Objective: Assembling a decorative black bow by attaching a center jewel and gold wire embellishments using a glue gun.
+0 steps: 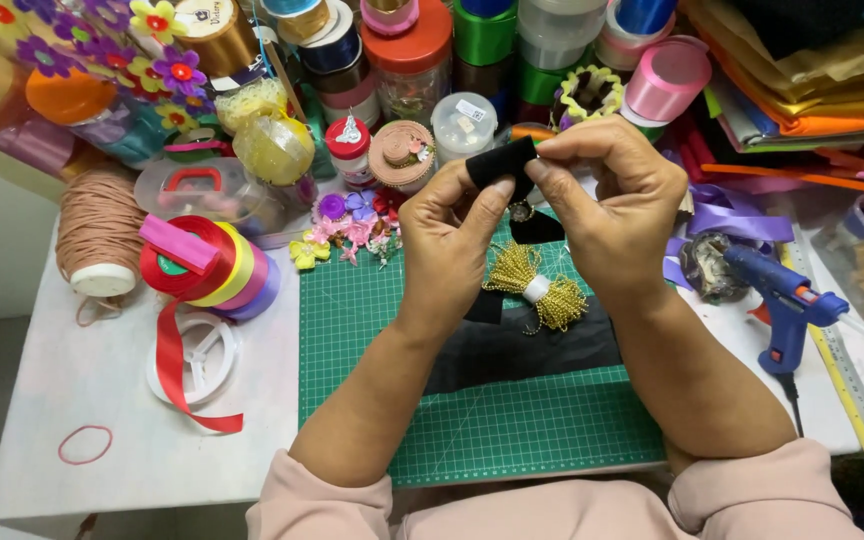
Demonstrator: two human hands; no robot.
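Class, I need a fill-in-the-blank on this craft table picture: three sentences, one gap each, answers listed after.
1. Both hands pinch a folded piece of ____ fabric.
2. The glue gun lying by the right hand is ____.
3. The left hand hovers over a ____ cutting mat.

Answers: black; blue; green

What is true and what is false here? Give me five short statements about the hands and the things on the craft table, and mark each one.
1. Both hands, the left hand and the right hand, pinch a small folded piece of black fabric. True.
2. The blue glue gun with an orange trigger is held in the right hand. False: it lies on the white table, untouched.
3. A bundle of gold bead chain with a white band lies on the green gridded cutting mat. True.
4. The red rubber band lies on the mat. False: it lies on the table, left of the mat.
5. The red ribbon spool sits left of the mat. True.
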